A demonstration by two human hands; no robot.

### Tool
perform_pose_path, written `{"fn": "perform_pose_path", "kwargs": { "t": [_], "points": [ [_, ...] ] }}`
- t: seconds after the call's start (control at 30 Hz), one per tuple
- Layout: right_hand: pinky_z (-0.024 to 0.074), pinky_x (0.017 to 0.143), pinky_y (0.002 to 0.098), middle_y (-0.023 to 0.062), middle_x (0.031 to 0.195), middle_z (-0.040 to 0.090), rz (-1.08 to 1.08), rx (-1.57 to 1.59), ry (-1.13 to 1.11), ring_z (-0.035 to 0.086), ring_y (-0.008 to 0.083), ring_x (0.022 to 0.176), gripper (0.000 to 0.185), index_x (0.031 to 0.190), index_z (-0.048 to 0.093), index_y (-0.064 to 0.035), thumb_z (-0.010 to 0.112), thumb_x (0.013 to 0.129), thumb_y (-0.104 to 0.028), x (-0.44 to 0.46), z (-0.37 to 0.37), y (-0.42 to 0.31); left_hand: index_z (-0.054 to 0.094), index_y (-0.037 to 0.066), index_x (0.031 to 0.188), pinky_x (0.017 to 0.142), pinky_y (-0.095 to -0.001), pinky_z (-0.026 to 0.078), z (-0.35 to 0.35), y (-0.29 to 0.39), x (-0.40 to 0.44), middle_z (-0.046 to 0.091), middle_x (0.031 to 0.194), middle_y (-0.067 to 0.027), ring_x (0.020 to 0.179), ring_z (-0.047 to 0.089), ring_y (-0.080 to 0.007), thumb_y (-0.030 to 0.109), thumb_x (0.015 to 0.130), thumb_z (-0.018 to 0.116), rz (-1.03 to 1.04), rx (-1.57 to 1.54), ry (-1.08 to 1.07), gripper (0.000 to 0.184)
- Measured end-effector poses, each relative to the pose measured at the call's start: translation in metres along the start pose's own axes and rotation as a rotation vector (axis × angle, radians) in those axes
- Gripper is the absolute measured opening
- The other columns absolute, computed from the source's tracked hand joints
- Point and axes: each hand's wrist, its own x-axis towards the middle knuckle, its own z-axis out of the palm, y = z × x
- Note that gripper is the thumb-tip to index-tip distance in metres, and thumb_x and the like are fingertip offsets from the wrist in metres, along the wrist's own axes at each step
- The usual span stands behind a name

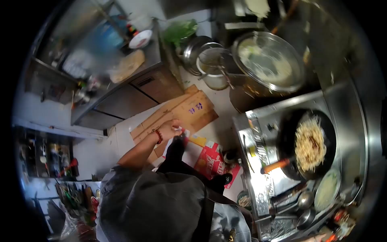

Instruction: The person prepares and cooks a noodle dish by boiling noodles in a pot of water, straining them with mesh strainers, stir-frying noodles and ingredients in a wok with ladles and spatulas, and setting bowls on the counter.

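My left hand (168, 129), with a red bead bracelet at the wrist, hangs over the floor with its fingers curled. A small pale patch shows at its fingertips, and I cannot make out whether it is held. At the bottom right edge, part of my right hand (315, 238) shows beside several seasoning containers (340, 226); its fingers are mostly cut off. On the steel stove, a dark wok (287, 135) with a wooden handle (275, 165) holds a heap of noodles (309, 146). Neither hand touches the wok.
A glass-like bowl (238, 71) stands behind the stove, near a pot (217, 82). Ladles (305, 200) and a plate of pale food (327, 189) lie right of me. Flattened cardboard (192, 109) and a red box (210, 160) cover the floor. A steel counter (121, 94) stands at left.
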Motion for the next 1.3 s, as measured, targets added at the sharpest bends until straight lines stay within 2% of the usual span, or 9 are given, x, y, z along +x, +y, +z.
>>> {"fn": "perform_pose_path", "kwargs": {
  "t": [0.2, 0.4, 0.5, 0.57, 0.7, 0.8, 0.87, 1.23, 1.3],
  "points": [
    [0.048, 0.087, 0.0318, 0.0169, 0.104, 0.059, -0.334, 0.868, -0.578, 0.058, 0.0237, 0.095, 0.03, 0.114, 0.05, 0.0084, 0.05, 0.089, -0.009, -0.155, -0.043, -0.507, 0.045, 0.005, 0.124, 0.079, -0.0307, 0.049, -0.105, -0.133, 0.042, 0.059, 0.103, -0.0142, 0.089, 0.06, -0.0196, 0.018, 0.076, 0.069, 0.098, -0.048, 0.054, 0.055],
    [0.0407, 0.09, 0.029, 0.0094, 0.121, 0.053, -0.248, 1.723, -2.382, 0.051, 0.0182, 0.109, 0.036, 0.122, 0.048, -0.003, 0.044, 0.09, -0.019, -0.552, -0.18, -0.887, 0.045, 0.004, 0.123, 0.08, -0.0312, 0.048, -0.205, -0.23, 0.059, 0.062, 0.103, -0.0117, 0.092, 0.06, -0.0206, 0.017, 0.079, 0.061, 0.025, -0.541, 0.369, 0.048],
    [0.0438, 0.061, 0.0366, 0.0112, 0.077, 0.057, -0.986, 1.594, -1.828, 0.054, 0.0211, 0.068, 0.019, 0.095, 0.05, -0.0028, 0.045, 0.089, -0.02, -0.771, -0.213, -1.017, 0.041, 0.004, 0.128, 0.081, -0.0285, 0.048, -0.254, -0.286, 0.018, 0.055, 0.114, -0.0129, 0.098, 0.057, -0.0171, 0.003, 0.084, 0.059, 0.047, -0.66, 0.49, 0.048],
    [0.0438, 0.061, 0.0363, 0.0121, 0.073, 0.056, -0.317, 1.43, -2.285, 0.052, 0.0246, 0.064, 0.015, 0.093, 0.052, -0.0039, 0.046, 0.086, -0.015, -0.847, -0.184, -1.095, 0.042, 0.003, 0.127, 0.079, -0.0279, 0.049, -0.271, -0.336, -0.02, 0.055, 0.113, -0.014, 0.097, 0.058, -0.0184, 0.004, 0.083, 0.059, -0.119, -0.785, 0.6, 0.047],
    [0.0458, 0.063, 0.0361, 0.014, 0.071, 0.058, -1.354, 1.745, -0.961, 0.053, 0.0291, 0.063, 0.033, 0.112, 0.056, -0.0076, 0.049, 0.08, -0.008, -0.973, -0.084, -1.129, 0.047, 0.002, 0.12, 0.07, -0.0249, 0.05, -0.294, -0.375, -0.058, 0.058, 0.104, -0.0118, 0.089, 0.059, -0.0144, 0.002, 0.082, 0.059, -0.39, -0.68, 0.808, 0.041],
    [0.0476, 0.068, 0.0369, 0.0161, 0.081, 0.061, -1.252, 1.189, -2.186, 0.058, 0.0323, 0.071, 0.049, 0.127, 0.048, -0.0107, 0.051, 0.078, -0.012, -0.908, -0.103, -1.167, 0.048, 0.001, 0.119, 0.073, -0.0255, 0.049, -0.297, -0.374, -0.042, 0.059, 0.104, -0.0115, 0.092, 0.058, -0.015, 0.002, 0.082, 0.059, -0.166, -0.958, 0.833, 0.038],
    [0.0482, 0.067, 0.0367, 0.0145, 0.08, 0.06, -1.388, 1.117, -1.762, 0.059, 0.029, 0.073, 0.039, 0.115, 0.055, -0.005, 0.054, 0.077, -0.015, -0.859, -0.119, -1.183, 0.05, -0.002, 0.115, 0.083, -0.0272, 0.046, -0.343, -0.31, -0.017, 0.058, 0.107, -0.0122, 0.096, 0.058, -0.017, -0.003, 0.083, 0.054, -0.034, -1.04, 0.731, 0.032],
    [0.0401, 0.094, 0.0392, 0.0185, 0.117, 0.051, -0.667, 1.09, -2.135, 0.05, 0.0292, 0.106, 0.062, 0.124, 0.041, -0.0003, 0.063, 0.076, -0.032, -0.776, -0.148, -1.166, 0.044, 0.005, 0.119, 0.084, -0.0354, 0.048, -0.555, -0.274, 0.248, 0.052, 0.117, -0.0118, 0.1, 0.054, -0.0243, 0.019, 0.089, 0.047, 0.208, -1.414, 0.505, 0.033],
    [0.04, 0.092, 0.0372, 0.0135, 0.117, 0.052, -0.124, 2.151, -1.585, 0.051, 0.0272, 0.106, 0.051, 0.115, 0.048, -0.0005, 0.062, 0.075, -0.029, -0.832, -0.148, -1.138, 0.048, 0.007, 0.119, 0.085, -0.0364, 0.048, -0.557, -0.25, 0.247, 0.055, 0.116, -0.0103, 0.102, 0.055, -0.0228, 0.022, 0.092, 0.041, 0.355, -1.431, 0.398, 0.031]
  ]
}}
